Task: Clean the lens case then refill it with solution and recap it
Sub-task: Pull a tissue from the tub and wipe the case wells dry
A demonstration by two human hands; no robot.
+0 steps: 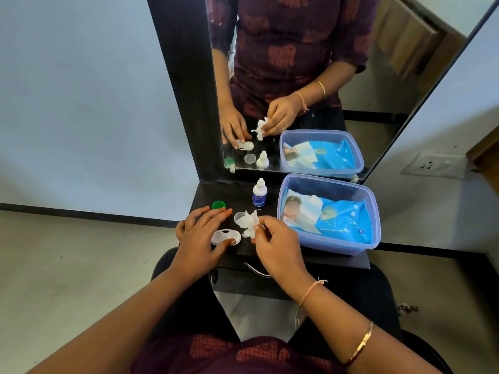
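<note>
A translucent white lens case [224,236] lies uncapped on the dark shelf [270,255]. My left hand [201,237] rests on it, thumb pressed at its near edge and fingers spread above it. My right hand [272,245] pinches a crumpled white tissue [248,222] just right of the case, slightly above the shelf. A green cap [218,204] sits behind my left fingers. A clear cap [239,216] lies partly hidden behind the tissue. The small solution bottle [259,193] stands upright with its cap on, further back near the mirror.
A blue plastic tub [337,247] holding a blue wipes packet [337,220] fills the right side of the shelf. A mirror [297,76] rises at the back edge and reflects the scene. The shelf is narrow, with floor on both sides.
</note>
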